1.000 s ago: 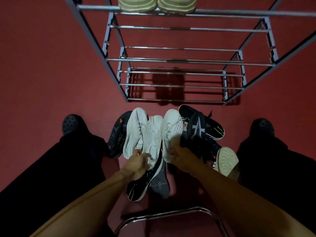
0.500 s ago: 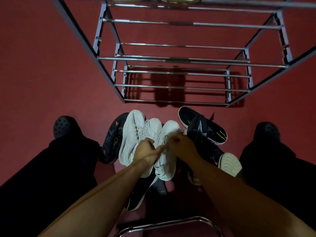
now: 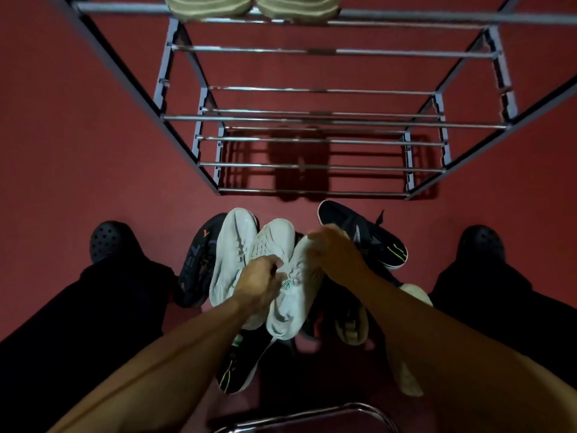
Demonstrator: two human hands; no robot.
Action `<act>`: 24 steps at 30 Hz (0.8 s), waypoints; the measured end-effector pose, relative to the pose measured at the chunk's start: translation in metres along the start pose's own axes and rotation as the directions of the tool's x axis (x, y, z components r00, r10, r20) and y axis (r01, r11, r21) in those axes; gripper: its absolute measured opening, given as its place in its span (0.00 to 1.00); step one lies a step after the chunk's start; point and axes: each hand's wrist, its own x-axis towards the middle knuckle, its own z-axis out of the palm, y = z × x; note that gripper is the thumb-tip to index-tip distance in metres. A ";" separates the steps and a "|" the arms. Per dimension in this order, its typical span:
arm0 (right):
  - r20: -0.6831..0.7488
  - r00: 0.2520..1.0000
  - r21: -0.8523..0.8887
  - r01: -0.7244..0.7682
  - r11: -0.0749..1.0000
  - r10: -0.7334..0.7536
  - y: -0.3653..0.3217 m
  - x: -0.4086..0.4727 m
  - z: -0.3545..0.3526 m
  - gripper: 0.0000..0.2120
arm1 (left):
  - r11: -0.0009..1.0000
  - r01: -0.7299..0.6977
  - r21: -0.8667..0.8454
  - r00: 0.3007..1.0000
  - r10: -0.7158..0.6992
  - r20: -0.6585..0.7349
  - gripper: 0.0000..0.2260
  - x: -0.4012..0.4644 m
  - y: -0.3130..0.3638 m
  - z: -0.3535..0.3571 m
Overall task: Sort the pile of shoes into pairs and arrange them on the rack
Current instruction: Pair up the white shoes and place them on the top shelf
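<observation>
Left hand (image 3: 260,284): fingers curled, gripping a white sneaker (image 3: 274,245) near its laces. Right hand (image 3: 334,250): closed round the toe end of a second white sneaker (image 3: 292,303), which lies touching the first, just right of the left hand. The fingertips are tucked behind the shoe, so the exact hold is hard to read, likely a pinch on the upper.

Third white shoe (image 3: 229,254) lies on its side just left of the left hand, touching the sneaker that hand grips. Beyond it, further left, a dark shoe with an orange mark (image 3: 199,260).

Right of the right hand: a black shoe with green stripes (image 3: 368,237), sole edge white. Below the right forearm, a pale-soled shoe (image 3: 351,328), partly hidden. Under the left wrist, another black shoe with green line (image 3: 237,367).

Rack (image 3: 312,118) stands ahead of both hands, its lower tiers bare metal bars; one tan pair (image 3: 253,4) sits on the top tier.

Red floor (image 3: 78,135). Black clogs, left (image 3: 107,240) and right (image 3: 480,245), flank the pile. A chrome tube (image 3: 312,415) curves below the forearms.
</observation>
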 end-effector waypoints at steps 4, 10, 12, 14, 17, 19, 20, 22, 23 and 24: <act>0.205 0.959 -0.228 0.242 0.943 -0.197 -0.012 -0.007 -0.041 0.27 | 0.972 -0.186 0.141 0.973 0.162 0.164 0.05 -0.017 0.025 -0.037; 0.174 0.956 -0.320 0.283 0.904 -0.238 -0.030 -0.070 -0.098 0.30 | 0.850 -0.416 0.323 0.901 0.338 0.271 0.07 -0.062 0.093 -0.081; 0.044 0.964 -0.286 0.264 0.921 -0.262 -0.047 -0.095 -0.108 0.34 | 0.801 -0.460 0.384 0.884 0.374 0.279 0.06 -0.078 0.124 -0.092; -0.055 0.953 -0.317 0.267 0.910 -0.299 -0.063 -0.116 -0.121 0.35 | 0.728 -0.517 0.450 0.855 0.414 0.312 0.05 -0.095 0.156 -0.102; -0.157 0.930 -0.401 0.246 0.882 -0.331 -0.083 -0.142 -0.150 0.27 | 0.625 -0.599 0.500 0.800 0.480 0.359 0.05 -0.122 0.199 -0.108; -0.211 0.919 -0.394 0.232 0.889 -0.334 -0.094 -0.159 -0.171 0.22 | 0.589 -0.619 0.520 0.782 0.526 0.335 0.05 -0.138 0.226 -0.109; -0.238 0.909 -0.376 0.238 0.896 -0.342 -0.098 -0.168 -0.181 0.20 | 0.592 -0.630 0.503 0.772 0.545 0.326 0.05 -0.145 0.239 -0.109; -0.317 0.878 -0.313 0.262 0.913 -0.360 -0.104 -0.185 -0.201 0.17 | 0.519 -0.665 0.538 0.731 0.601 0.324 0.06 -0.162 0.266 -0.110; -0.364 0.858 -0.279 0.272 0.921 -0.363 -0.107 -0.192 -0.211 0.17 | 0.447 -0.676 0.585 0.701 0.634 0.326 0.07 -0.172 0.280 -0.112; -0.410 0.838 -0.250 0.278 0.928 -0.361 -0.110 -0.199 -0.220 0.17 | 0.391 -0.688 0.611 0.668 0.670 0.323 0.07 -0.180 0.293 -0.114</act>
